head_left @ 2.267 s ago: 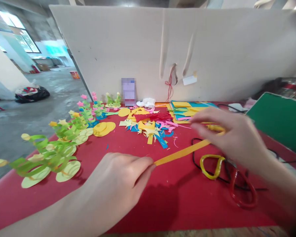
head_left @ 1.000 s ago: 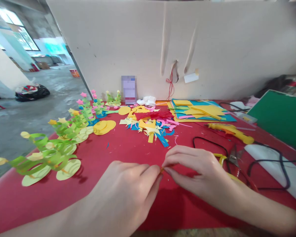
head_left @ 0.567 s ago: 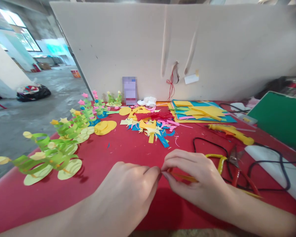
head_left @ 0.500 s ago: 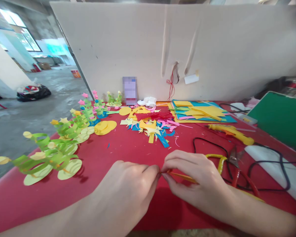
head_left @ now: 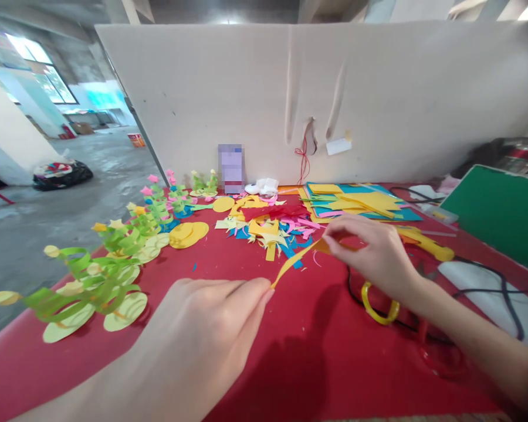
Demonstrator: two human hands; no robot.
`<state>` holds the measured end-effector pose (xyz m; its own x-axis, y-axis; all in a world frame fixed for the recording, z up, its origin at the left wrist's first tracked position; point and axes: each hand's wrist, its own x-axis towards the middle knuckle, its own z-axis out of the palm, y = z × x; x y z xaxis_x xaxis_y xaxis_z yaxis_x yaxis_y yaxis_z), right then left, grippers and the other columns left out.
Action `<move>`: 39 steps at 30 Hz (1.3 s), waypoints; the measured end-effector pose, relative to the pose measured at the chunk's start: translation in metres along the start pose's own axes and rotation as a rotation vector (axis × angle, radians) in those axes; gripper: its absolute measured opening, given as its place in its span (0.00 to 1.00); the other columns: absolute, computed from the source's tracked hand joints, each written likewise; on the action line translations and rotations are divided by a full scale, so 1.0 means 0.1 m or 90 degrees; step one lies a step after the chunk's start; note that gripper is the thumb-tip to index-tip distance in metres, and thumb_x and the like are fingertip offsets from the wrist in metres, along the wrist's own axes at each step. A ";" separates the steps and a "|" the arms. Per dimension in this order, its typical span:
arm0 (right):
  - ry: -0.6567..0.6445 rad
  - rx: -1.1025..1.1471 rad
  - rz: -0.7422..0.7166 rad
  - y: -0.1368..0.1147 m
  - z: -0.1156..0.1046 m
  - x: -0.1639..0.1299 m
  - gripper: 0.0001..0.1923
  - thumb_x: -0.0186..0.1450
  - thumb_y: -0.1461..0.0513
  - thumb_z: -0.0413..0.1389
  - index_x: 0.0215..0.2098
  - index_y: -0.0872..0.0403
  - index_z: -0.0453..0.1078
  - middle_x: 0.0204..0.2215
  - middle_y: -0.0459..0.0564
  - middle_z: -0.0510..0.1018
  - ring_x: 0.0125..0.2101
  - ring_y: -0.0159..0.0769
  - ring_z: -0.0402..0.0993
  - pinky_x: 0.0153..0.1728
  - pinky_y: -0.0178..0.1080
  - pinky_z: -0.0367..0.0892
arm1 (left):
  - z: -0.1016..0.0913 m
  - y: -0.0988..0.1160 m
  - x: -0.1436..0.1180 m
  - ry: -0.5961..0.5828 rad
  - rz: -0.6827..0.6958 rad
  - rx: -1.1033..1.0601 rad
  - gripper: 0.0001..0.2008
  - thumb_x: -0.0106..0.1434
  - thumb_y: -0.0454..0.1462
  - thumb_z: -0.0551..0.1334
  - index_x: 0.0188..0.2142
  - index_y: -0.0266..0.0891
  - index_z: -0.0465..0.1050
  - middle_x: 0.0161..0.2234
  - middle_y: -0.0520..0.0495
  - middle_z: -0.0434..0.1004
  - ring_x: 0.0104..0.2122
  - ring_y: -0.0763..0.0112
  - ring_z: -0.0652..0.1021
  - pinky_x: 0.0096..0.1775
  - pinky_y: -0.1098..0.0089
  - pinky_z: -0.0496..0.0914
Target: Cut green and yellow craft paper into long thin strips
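A narrow yellow paper strip (head_left: 293,261) stretches slantwise between my two hands above the red table. My left hand (head_left: 224,316) pinches its lower end between thumb and fingers. Farther forward and to the right, my right hand (head_left: 365,246) is closed on the strip's upper end, where a wider orange-yellow part shows by the fingertips. Behind the strip lies a heap of coloured paper scraps (head_left: 270,225). Yellow-handled scissors (head_left: 381,305) rest beneath my right wrist, their blades partly hidden by it.
Curled green paper plants (head_left: 83,281) stand along the left side, with yellow paper discs (head_left: 188,234) beside them. Coloured paper sheets (head_left: 365,202) and a yellow glue gun (head_left: 426,243) lie at the right. A phone (head_left: 231,169) leans on the white board (head_left: 202,88).
My right hand has moved up, forward and away from my left hand, and the yellow strip now shows drawn out between them. My left hand has shifted slightly to the left.
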<state>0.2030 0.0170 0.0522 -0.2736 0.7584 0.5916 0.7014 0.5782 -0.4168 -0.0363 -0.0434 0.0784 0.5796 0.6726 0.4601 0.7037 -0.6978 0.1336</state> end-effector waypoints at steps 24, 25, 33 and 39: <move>-0.106 -0.069 -0.279 -0.55 0.08 -0.28 0.05 0.59 0.68 0.50 0.30 0.57 0.68 0.28 0.49 0.74 0.29 0.32 0.70 0.31 0.35 0.66 | 0.17 0.10 0.02 -0.293 -0.013 0.023 0.12 0.57 0.28 0.49 0.39 0.39 0.66 0.28 0.48 0.75 0.24 0.71 0.75 0.29 0.74 0.67; -0.123 -0.076 -0.285 -0.57 0.10 -0.31 0.06 0.60 0.67 0.50 0.29 0.58 0.68 0.28 0.49 0.74 0.29 0.33 0.70 0.31 0.36 0.66 | 0.19 0.11 0.03 -0.322 -0.010 0.017 0.11 0.57 0.29 0.50 0.37 0.39 0.66 0.26 0.49 0.75 0.22 0.71 0.74 0.27 0.74 0.67; -0.033 -0.058 -0.200 -0.44 0.06 -0.22 0.05 0.58 0.68 0.50 0.30 0.55 0.67 0.30 0.47 0.75 0.30 0.29 0.71 0.30 0.30 0.65 | 0.17 0.10 0.04 -0.313 -0.060 0.075 0.12 0.57 0.27 0.49 0.33 0.38 0.68 0.20 0.49 0.73 0.19 0.67 0.74 0.21 0.72 0.63; 0.043 -0.071 -0.165 -0.10 -0.03 -0.05 0.04 0.57 0.68 0.54 0.30 0.53 0.69 0.29 0.45 0.76 0.33 0.30 0.71 0.37 0.31 0.66 | 0.07 0.08 0.10 -0.333 -0.111 0.184 0.13 0.56 0.26 0.50 0.33 0.39 0.70 0.20 0.48 0.75 0.19 0.61 0.76 0.18 0.70 0.62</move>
<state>0.1993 0.0061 0.0554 -0.4115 0.5653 0.7149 0.6826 0.7109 -0.1693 -0.0225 -0.0404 0.0779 0.5189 0.8535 -0.0473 0.8468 -0.5208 -0.1079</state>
